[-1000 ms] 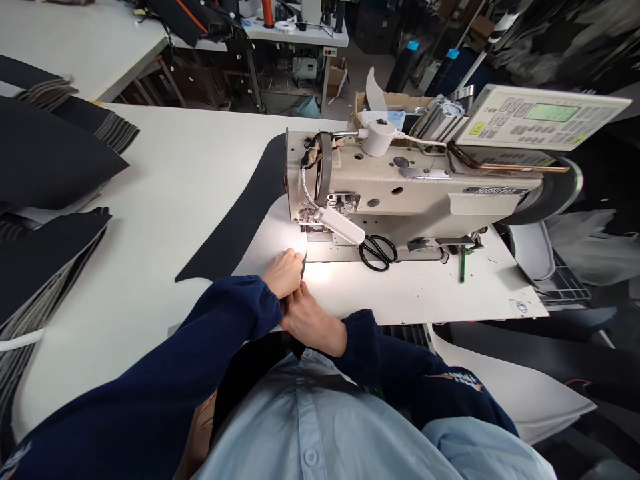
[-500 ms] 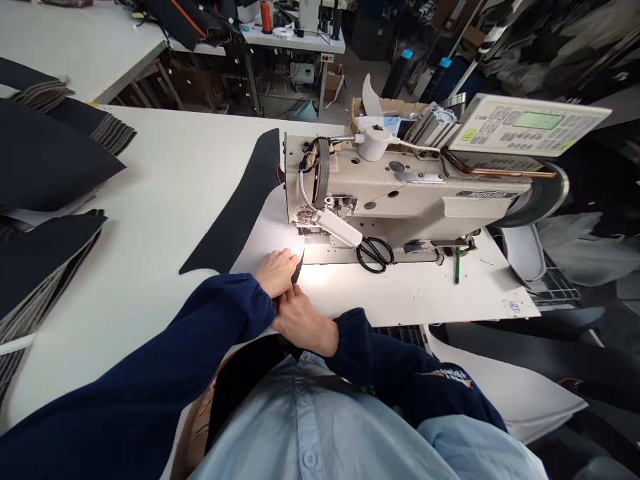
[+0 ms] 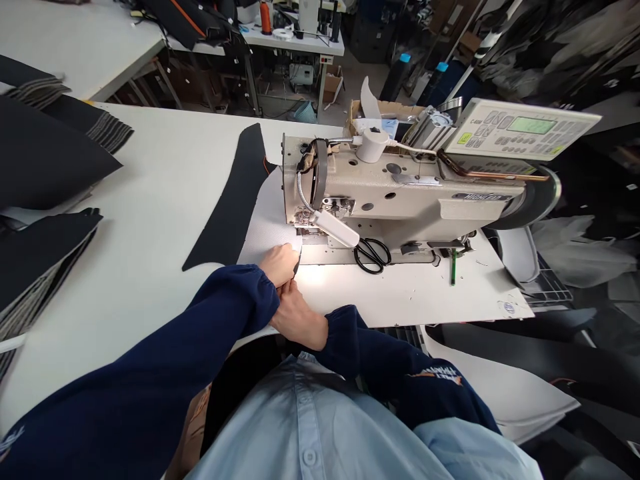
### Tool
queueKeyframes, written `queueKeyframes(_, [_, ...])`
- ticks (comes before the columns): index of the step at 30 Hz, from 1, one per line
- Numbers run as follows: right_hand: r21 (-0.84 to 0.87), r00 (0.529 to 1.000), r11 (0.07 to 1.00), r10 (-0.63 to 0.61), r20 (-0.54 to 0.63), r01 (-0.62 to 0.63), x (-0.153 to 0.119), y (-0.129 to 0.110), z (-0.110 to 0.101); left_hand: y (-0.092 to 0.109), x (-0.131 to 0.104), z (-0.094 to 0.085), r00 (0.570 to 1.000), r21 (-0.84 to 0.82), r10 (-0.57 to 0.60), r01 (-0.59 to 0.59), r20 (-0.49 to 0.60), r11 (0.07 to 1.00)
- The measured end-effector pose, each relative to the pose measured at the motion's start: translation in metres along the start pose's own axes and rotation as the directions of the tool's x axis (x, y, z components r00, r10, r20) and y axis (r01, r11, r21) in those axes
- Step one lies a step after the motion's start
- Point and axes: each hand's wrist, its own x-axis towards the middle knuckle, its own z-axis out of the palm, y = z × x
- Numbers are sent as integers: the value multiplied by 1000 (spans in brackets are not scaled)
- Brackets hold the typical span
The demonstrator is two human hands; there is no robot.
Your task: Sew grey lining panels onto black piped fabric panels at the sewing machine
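A curved fabric panel, white and textured on one part and black on the other, lies on the table at the needle end of the sewing machine. My left hand is closed on the panel's near edge, fingers curled, just in front of the machine. Below it and touching it, my right hand grips the same edge, with its fingertips partly hidden under the left hand. A dark strip of the edge shows beside my left fingers. A lamp on the machine lights the spot.
Black-handled scissors lie by the machine bed, and a green pen-like stick is farther right. Stacks of dark cut panels cover the table's left side. A control panel tops the machine. More panels hang at lower right.
The panel has turned slightly, its far black end swinging left, away from the machine head. My left fingers have curled more, and both hands stay together at the edge.
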Motion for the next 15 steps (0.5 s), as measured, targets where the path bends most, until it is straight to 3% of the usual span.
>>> queueKeyframes(5, [22, 999, 999, 49, -3, -49, 8, 3, 8, -2, 9, 2, 999, -24, -30, 29, -29, 999])
queueKeyframes(15, [82, 995, 997, -12, 103, 3, 14, 17, 1, -10, -10, -6, 999, 29, 48, -48, -19, 998])
